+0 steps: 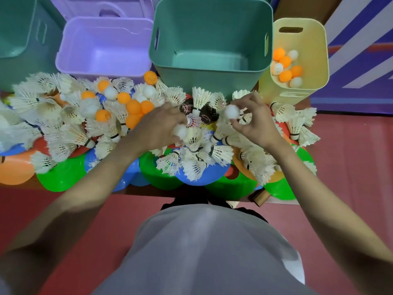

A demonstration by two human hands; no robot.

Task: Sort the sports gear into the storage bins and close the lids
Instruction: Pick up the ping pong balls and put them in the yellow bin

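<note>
Hands (158, 126) (254, 121) each pinch smooth round white ball (231, 111).

This looks like a sports hall or play room. The red floor (350, 167) resembles court matting. A wall (361, 50) carries bold purple and white stripes.

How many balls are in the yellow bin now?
8 balls show in the yellow bin: four orange and four white. More may be hidden under them.
</note>
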